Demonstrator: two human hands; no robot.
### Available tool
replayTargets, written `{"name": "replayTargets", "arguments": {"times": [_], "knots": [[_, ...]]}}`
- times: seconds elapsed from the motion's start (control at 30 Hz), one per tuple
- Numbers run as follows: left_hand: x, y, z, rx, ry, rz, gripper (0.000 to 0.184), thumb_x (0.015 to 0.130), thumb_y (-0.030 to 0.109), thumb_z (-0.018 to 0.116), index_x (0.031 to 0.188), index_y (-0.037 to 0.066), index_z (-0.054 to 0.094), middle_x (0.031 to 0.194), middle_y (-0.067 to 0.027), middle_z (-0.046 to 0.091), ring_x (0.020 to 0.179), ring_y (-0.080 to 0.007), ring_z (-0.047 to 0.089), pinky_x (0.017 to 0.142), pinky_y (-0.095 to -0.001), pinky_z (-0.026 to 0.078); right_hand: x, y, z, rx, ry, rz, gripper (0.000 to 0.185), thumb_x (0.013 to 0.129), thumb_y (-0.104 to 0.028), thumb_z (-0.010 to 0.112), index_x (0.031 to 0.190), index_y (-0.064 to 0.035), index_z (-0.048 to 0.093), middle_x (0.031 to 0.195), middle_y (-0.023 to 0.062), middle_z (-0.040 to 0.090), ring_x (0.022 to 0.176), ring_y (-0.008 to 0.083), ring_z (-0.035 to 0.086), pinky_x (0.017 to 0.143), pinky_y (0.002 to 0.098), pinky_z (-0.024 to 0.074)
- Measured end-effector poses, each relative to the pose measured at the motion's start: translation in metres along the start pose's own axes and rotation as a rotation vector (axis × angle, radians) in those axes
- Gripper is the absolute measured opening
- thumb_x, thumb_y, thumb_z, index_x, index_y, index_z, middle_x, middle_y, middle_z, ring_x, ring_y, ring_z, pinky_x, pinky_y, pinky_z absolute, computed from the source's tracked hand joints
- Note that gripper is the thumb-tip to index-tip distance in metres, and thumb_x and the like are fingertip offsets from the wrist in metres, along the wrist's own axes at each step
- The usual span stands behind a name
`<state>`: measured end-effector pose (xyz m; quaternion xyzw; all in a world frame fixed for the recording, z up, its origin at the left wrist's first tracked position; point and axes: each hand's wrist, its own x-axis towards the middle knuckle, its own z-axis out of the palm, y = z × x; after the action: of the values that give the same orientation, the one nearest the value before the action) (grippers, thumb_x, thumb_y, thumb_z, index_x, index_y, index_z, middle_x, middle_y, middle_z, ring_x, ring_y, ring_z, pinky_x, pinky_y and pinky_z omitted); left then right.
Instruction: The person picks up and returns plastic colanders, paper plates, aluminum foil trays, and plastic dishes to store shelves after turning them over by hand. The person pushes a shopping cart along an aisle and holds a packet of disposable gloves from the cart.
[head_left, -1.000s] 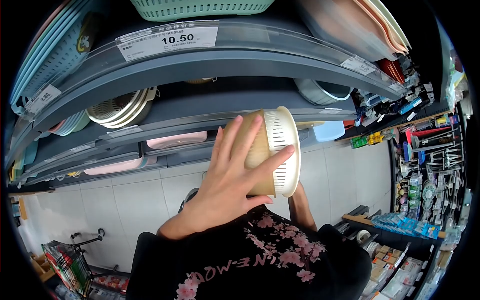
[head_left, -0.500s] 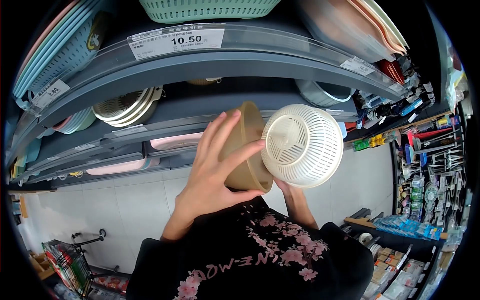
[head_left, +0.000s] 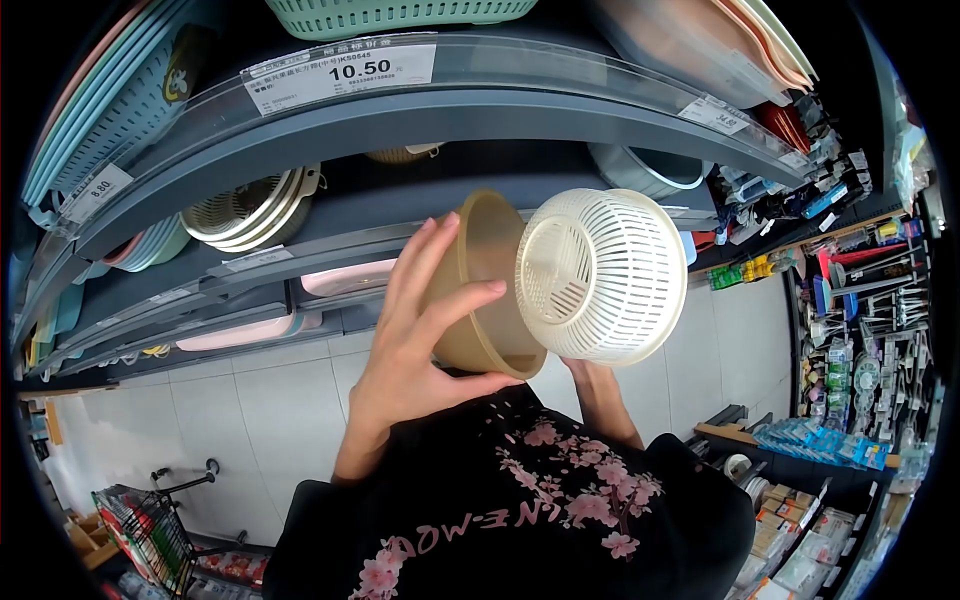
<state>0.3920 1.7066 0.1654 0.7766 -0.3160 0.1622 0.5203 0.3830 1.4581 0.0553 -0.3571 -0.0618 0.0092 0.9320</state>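
Note:
My left hand (head_left: 405,335) grips the rim of a tan plastic bowl (head_left: 498,255), thumb low and fingers spread around its side. The bowl is tilted so that its inside faces right. Beside it, a white slotted strainer basket (head_left: 638,275) lies on its side, its round base toward the bowl. Behind the basket is my right hand (head_left: 580,375), holding it from below; its fingers are mostly hidden. The basket's base overlaps the bowl's opening in view, and I cannot tell whether they touch.
A shelf edge (head_left: 560,115) with a price label (head_left: 340,72) curves above my hands. Stacked strainers (head_left: 255,215) and a grey tub (head_left: 650,170) stand on the shelf below. A shopping cart (head_left: 150,530) is at lower left. Hanging goods (head_left: 865,350) line the right.
The tan bowl and my left hand have shifted slightly left. The white basket has turned, showing more of its slotted side and less of its base.

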Motion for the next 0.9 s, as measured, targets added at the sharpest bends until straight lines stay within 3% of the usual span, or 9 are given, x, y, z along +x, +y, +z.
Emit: {"name": "replayTargets", "arguments": {"times": [0.23,0.27,0.3,0.57,0.63,0.73,0.8,0.83,0.9], "knots": [[-0.002,0.000,0.008,0.021,-0.005,0.027,0.085,0.054,0.030,0.094,0.129,0.020,0.058,0.157,-0.0208,0.029,0.144,-0.0463,0.026,0.114,-0.0567,0.028,0.004,-0.007,0.034,-0.141,-0.008,-0.026,0.049,0.103,-0.031,0.052,0.142,-0.0026,0.045,0.136,0.0116,0.056,0.118,0.0186,0.059,0.099,0.0325,0.0505],[-0.002,0.001,0.011,0.021,-0.005,0.027,0.085,0.054,0.030,0.094,0.129,0.020,0.058,0.157,-0.0208,0.029,0.144,-0.0463,0.026,0.114,-0.0567,0.028,0.009,-0.011,0.052,-0.460,0.137,0.035,0.038,0.103,-0.023,0.052,0.132,0.0021,0.054,0.119,0.0100,0.066,0.103,0.0133,0.065,0.088,0.0254,0.0521],[-0.003,0.001,0.013,-0.019,0.017,0.011,0.088,0.054,0.030,0.095,0.132,0.020,0.056,0.156,-0.0211,0.029,0.144,-0.0465,0.026,0.114,-0.0568,0.028,0.017,-0.016,0.054,-0.469,0.258,0.234,0.030,0.102,-0.017,0.053,0.124,0.0030,0.060,0.107,0.0074,0.070,0.092,0.0094,0.066,0.080,0.0223,0.0516],[-0.012,-0.010,0.012,-0.129,0.081,-0.014,0.101,0.053,0.032,0.096,0.141,0.020,0.047,0.154,-0.0253,0.026,0.143,-0.0463,0.028,0.114,-0.0558,0.031,0.016,-0.027,0.060,-0.528,0.293,0.143,0.038,0.101,-0.015,0.053,0.136,0.0016,0.052,0.107,0.0070,0.070,0.086,0.0065,0.066,0.071,0.0194,0.0512],[-0.012,-0.009,0.012,-0.183,0.111,-0.038,0.096,0.053,0.031,0.096,0.137,0.019,0.051,0.154,-0.0250,0.027,0.143,-0.0456,0.030,0.113,-0.0544,0.035,0.017,-0.030,0.070,-0.526,0.277,0.115,0.041,0.101,-0.014,0.054,0.139,0.0016,0.050,0.107,0.0072,0.070,0.085,0.0058,0.066,0.069,0.0184,0.0511],[-0.013,-0.007,0.014,-0.392,0.242,-0.080,0.081,0.052,0.030,0.096,0.123,0.017,0.059,0.154,-0.0241,0.028,0.143,-0.0458,0.030,0.113,-0.0553,0.034,0.017,-0.031,0.080,-0.564,0.321,0.022,0.044,0.100,-0.014,0.056,0.139,0.0029,0.047,0.093,0.0047,0.071,0.074,0.0039,0.064,0.059,0.0169,0.0466],[-0.015,-0.005,0.008,-0.286,0.195,-0.044,0.078,0.053,0.030,0.096,0.121,0.018,0.060,0.154,-0.0229,0.029,0.143,-0.0458,0.029,0.114,-0.0561,0.032,0.016,-0.032,0.058,-0.796,0.221,0.115,0.040,0.099,-0.016,0.059,0.133,0.0041,0.053,0.075,-0.0003,0.067,0.059,0.0039,0.056,0.053,0.0191,0.0407],[-0.016,-0.002,0.005,-0.185,0.153,-0.017,0.076,0.053,0.031,0.096,0.119,0.019,0.062,0.154,-0.0216,0.030,0.143,-0.0459,0.029,0.115,-0.0568,0.030,0.017,-0.030,0.052,-0.795,0.218,0.116,0.040,0.099,-0.016,0.059,0.133,0.0041,0.053,0.075,-0.0003,0.067,0.059,0.0039,0.056,0.053,0.0191,0.0407],[-0.018,0.007,0.002,-0.122,0.119,-0.039,0.071,0.054,0.029,0.095,0.117,0.020,0.065,0.154,-0.0203,0.031,0.143,-0.0469,0.028,0.115,-0.0575,0.029,0.020,-0.026,0.049,-1.091,0.152,0.058,0.034,0.098,-0.019,0.062,0.121,0.0049,0.063,0.063,-0.0037,0.061,0.051,0.0040,0.048,0.049,0.0220,0.0351]]}}
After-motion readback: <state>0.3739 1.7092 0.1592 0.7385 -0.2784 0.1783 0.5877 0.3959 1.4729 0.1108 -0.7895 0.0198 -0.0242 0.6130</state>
